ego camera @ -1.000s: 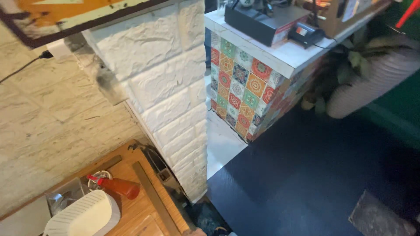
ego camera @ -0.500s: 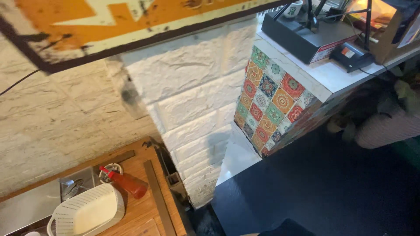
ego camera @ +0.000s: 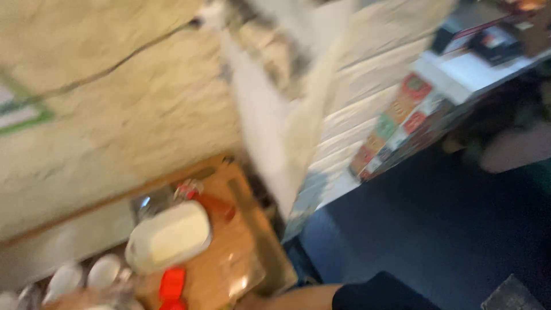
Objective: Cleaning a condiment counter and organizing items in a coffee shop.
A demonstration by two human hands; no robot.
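- Far left: a pale brick wall (ego camera: 115,109) with a thin dark cable (ego camera: 115,74) running across it; heavy blur softens everything.
- Near left, at the bottom edge: a cluster of small white cups or bowls (ego camera: 86,275); which they are cannot be told.
- On the wooden desk (ego camera: 241,247) lies the white oval dish (ego camera: 169,236), the thing closest to the arm. It looks like ceramic or enamel, so I judge it stiff, fairly heavy, smooth and breakable; the safest hold would be at its two short ends or under the rim, with both hands.
- Just beyond the dish, touching or nearly so, a red-brown bottle (ego camera: 215,204) lies on its side.
- Just near of the dish, a small red object (ego camera: 171,285), too blurred to name.
- Bottom centre: a bare forearm with a dark sleeve (ego camera: 344,295) reaches left towards the desk's near corner. The hand itself is lost in blur at the frame edge, so I cannot tell whether it is open or closed, nor which arm it is; no other hand shows.
- Centre: a white brick pillar (ego camera: 298,103) juts out.
- Right: a counter faced with coloured patterned tiles (ego camera: 402,126) carries dark devices (ego camera: 493,43); below lies a dark floor (ego camera: 436,241).
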